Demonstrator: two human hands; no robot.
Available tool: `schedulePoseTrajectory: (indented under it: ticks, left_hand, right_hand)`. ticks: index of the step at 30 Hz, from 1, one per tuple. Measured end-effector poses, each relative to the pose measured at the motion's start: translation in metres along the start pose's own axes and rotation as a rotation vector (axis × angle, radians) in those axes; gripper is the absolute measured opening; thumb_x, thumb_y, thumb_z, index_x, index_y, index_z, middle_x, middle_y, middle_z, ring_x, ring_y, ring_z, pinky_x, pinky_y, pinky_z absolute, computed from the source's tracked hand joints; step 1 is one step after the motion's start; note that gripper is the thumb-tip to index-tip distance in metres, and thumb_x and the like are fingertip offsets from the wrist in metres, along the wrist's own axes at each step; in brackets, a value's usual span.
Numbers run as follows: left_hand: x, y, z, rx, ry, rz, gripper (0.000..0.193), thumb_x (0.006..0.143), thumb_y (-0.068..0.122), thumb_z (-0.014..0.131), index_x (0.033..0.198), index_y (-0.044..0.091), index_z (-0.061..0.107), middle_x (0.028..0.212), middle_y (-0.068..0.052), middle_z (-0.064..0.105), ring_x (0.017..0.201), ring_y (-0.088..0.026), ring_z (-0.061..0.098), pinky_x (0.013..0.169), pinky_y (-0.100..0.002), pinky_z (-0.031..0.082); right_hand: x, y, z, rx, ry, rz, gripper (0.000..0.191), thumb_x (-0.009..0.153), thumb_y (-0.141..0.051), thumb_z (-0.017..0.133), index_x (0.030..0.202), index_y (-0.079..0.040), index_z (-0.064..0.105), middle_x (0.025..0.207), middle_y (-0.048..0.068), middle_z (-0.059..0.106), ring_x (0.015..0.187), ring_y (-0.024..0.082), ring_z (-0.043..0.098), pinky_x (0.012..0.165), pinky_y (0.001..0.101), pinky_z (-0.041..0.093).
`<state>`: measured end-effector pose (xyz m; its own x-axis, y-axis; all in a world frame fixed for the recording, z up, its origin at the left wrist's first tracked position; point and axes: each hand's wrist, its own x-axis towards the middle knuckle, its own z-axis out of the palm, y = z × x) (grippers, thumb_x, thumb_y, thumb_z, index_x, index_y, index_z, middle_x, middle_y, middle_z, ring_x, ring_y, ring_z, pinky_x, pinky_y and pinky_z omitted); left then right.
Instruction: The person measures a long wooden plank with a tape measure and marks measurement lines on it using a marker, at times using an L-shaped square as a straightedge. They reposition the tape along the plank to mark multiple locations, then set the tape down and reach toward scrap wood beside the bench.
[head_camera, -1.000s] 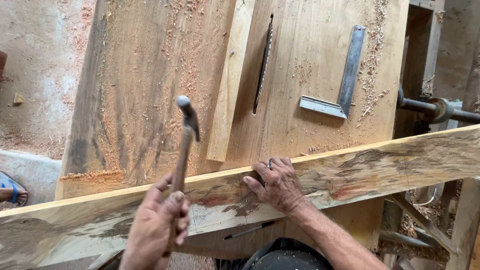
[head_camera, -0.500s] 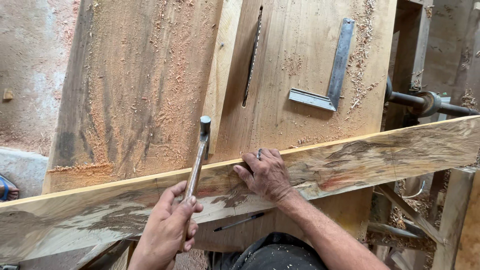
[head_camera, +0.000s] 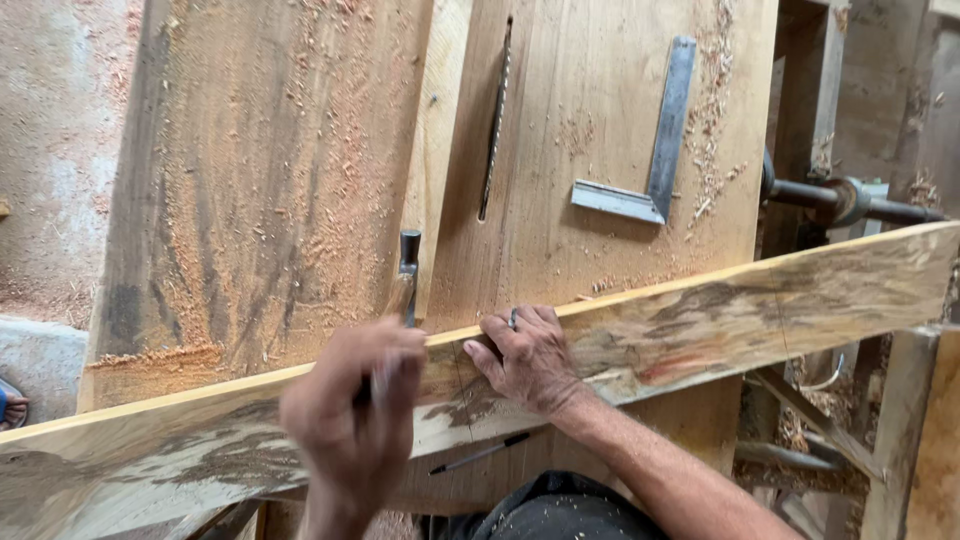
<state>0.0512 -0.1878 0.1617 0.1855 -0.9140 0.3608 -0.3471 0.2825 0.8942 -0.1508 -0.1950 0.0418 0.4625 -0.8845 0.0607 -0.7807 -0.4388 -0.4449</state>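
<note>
A long rough plank (head_camera: 760, 300), pale along its top edge and stained grey, brown and reddish on its face, lies slantwise across the near edge of a wooden saw bench (head_camera: 590, 180), rising from the lower left toward the right. The left hand (head_camera: 355, 415), blurred, is closed around the handle of a hammer (head_camera: 406, 275), whose dark metal head stands just above the plank's top edge, close to the narrow upright strip of pale wood (head_camera: 432, 150) that runs up the bench. The right hand (head_camera: 525, 355) lies flat on the plank a little to the right of the hammer, fingers spread and pressed over the top edge, holding nothing; a ring shows on one finger. Whether the hammer head touches the plank cannot be told from here. Behind the hands, a circular saw blade (head_camera: 495, 115) stands up through a slot in the bench top, well apart from both hands. Farther toward the right edge of the bench lies a metal try square (head_camera: 655, 150), its long arm pointing away and its short arm turned left, with curls of sawdust scattered about it. A wide weathered board (head_camera: 250, 180) dusted with reddish sawdust covers the left part of the bench. Below the plank, near the person's body, a dark pencil (head_camera: 480, 453) rests on the bench's near edge. Off the right side, a metal shaft (head_camera: 850, 200) runs outward from the bench frame.
</note>
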Motion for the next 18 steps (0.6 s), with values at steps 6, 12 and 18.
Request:
schedulePoseTrajectory:
  ticks: [6, 12, 18]
  left_hand:
    - [0.059, -0.035, 0.016, 0.126, -0.112, -0.114, 0.053, 0.107, 0.038, 0.060, 0.061, 0.014, 0.050, 0.051, 0.005, 0.041, 0.044, -0.005, 0.033, 0.037, -0.028, 0.022]
    - [-0.040, -0.044, -0.023, -0.385, -0.184, 0.179, 0.036, 0.108, 0.025, 0.064, 0.079, 0.005, 0.064, 0.067, -0.009, 0.064, 0.068, -0.016, 0.069, 0.076, -0.044, 0.064]
    - [-0.102, -0.027, -0.024, -0.214, -0.043, 0.162, 0.040, 0.095, 0.031, 0.073, 0.070, 0.007, 0.053, 0.069, -0.005, 0.059, 0.071, -0.020, 0.067, 0.088, -0.048, 0.061]
  right_hand:
    - [0.007, 0.009, -0.006, 0.101, 0.065, -0.009, 0.031, 0.096, -0.038, 0.066, 0.096, -0.008, 0.069, 0.079, 0.009, 0.067, 0.077, 0.023, 0.062, 0.079, 0.0427, 0.048]
    - [0.006, 0.012, 0.002, 0.035, -0.138, 0.142, 0.034, 0.098, -0.043, 0.065, 0.097, -0.009, 0.070, 0.073, 0.009, 0.066, 0.070, 0.023, 0.062, 0.079, 0.0428, 0.049]
    - [0.001, -0.001, 0.004, -0.022, -0.029, 0.042, 0.036, 0.096, -0.044, 0.065, 0.096, -0.008, 0.070, 0.075, 0.010, 0.065, 0.076, 0.025, 0.063, 0.080, 0.0449, 0.048]
